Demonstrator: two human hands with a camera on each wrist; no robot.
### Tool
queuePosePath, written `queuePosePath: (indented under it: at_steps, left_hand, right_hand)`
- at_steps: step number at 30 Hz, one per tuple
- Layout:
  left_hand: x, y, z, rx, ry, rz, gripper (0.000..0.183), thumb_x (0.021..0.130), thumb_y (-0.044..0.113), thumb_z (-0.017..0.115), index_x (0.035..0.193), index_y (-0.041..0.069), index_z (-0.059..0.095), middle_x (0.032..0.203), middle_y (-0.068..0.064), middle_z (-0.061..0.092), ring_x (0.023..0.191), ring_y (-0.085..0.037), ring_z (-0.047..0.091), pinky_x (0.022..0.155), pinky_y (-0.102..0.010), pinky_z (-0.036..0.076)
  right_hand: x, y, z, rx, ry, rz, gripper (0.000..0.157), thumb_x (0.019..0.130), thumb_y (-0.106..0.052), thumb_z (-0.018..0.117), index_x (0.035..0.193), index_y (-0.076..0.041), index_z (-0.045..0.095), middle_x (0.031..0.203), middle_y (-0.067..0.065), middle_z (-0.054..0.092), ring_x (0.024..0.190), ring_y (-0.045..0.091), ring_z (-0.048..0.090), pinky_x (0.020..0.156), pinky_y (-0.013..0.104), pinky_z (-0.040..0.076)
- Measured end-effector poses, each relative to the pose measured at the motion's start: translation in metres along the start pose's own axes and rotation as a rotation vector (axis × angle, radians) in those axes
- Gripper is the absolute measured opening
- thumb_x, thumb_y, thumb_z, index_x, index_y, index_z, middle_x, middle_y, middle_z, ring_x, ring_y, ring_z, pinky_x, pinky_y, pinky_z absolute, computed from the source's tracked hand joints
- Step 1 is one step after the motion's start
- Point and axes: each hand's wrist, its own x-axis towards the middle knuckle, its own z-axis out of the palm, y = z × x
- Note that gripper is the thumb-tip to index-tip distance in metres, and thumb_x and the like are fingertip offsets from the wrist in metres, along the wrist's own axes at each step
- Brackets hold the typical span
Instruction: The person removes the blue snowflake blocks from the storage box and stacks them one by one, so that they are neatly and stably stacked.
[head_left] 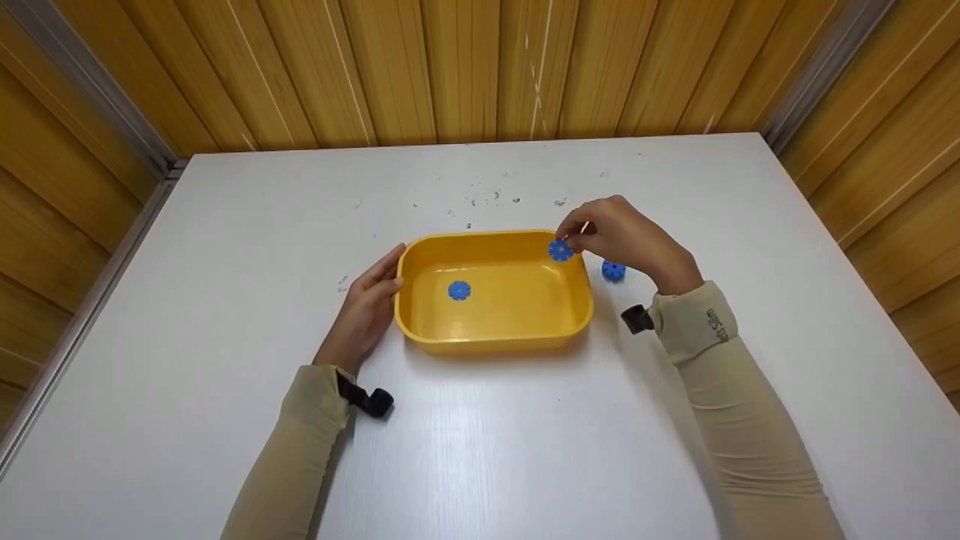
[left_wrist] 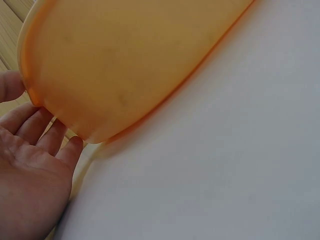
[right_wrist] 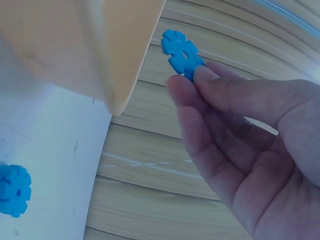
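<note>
A yellow plastic tub [head_left: 495, 343] stands on the white table. My left hand [head_left: 369, 304] is at its left end, fingers against the outer wall and thumb tip at the rim; the left wrist view shows the fingertips [left_wrist: 75, 142] touching the wall. Thumb and fingers of my right hand [head_left: 626, 238] pinch a blue snowflake disc [head_left: 559, 250], flower-shaped with a slotted edge and a small hole in the middle. It is held by its edge over the tub's far right corner. A matching disc [head_left: 460, 290] lies flat on the tub's floor, left of centre.
On the table just right of the tub, below the right hand, sits a thicker blue piece [head_left: 613, 271], like stacked discs. Dark marks [head_left: 496, 196] speckle the tabletop behind the tub. Wood-look panels [head_left: 461, 71] rise beyond the table's back edge.
</note>
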Motion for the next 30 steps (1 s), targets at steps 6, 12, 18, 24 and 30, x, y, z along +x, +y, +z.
queuePosePath:
  at_steps: [6,12,18,24,30]
  left_hand:
    - [0.001,-0.001,0.001,-0.023,0.001,0.0,0.061,0.102,-0.001,0.045,0.161,0.008,0.03,0.171,-0.004,0.024,0.159,-0.017,0.023,0.128,-0.032,0.024]
    - [0.0,-0.001,0.0,-0.021,-0.007,0.007,0.061,0.102,-0.002,0.044,0.161,0.006,0.029,0.172,-0.005,0.022,0.159,-0.018,0.021,0.129,-0.032,0.023]
    - [0.0,0.0,0.0,-0.005,-0.003,0.007,0.061,0.103,-0.001,0.044,0.161,0.007,0.028,0.172,-0.004,0.022,0.159,-0.016,0.022,0.129,-0.03,0.023]
    - [0.0,0.0,0.001,-0.012,0.005,-0.002,0.061,0.103,-0.001,0.045,0.161,0.008,0.029,0.172,-0.003,0.023,0.159,-0.016,0.021,0.129,-0.031,0.023]
    - [0.0,0.0,0.0,-0.013,0.003,0.0,0.061,0.103,-0.001,0.045,0.161,0.008,0.029,0.172,-0.003,0.023,0.159,-0.016,0.022,0.128,-0.03,0.025]
  right_hand:
    - [-0.018,0.016,-0.004,0.036,0.048,0.064,0.019,0.095,0.0,0.067,0.112,0.002,0.076,0.107,0.02,0.075,0.092,0.033,0.071,0.085,0.028,0.062]
    - [-0.028,0.028,-0.005,0.027,0.069,0.111,0.021,0.097,-0.004,0.066,0.116,-0.001,0.075,0.11,0.02,0.074,0.094,0.029,0.067,0.078,0.012,0.053]
    - [-0.033,0.04,-0.001,0.075,0.091,0.173,0.023,0.097,-0.005,0.066,0.118,-0.001,0.074,0.116,0.02,0.073,0.098,0.03,0.068,0.088,0.028,0.06]
    - [-0.036,0.054,0.003,0.095,0.113,0.235,0.024,0.098,-0.006,0.065,0.12,-0.001,0.073,0.119,0.021,0.071,0.102,0.033,0.068,0.094,0.041,0.06]
    - [-0.036,0.066,0.004,0.1,0.112,0.278,0.025,0.098,-0.006,0.063,0.121,0.0,0.072,0.119,0.022,0.071,0.103,0.035,0.069,0.092,0.037,0.061]
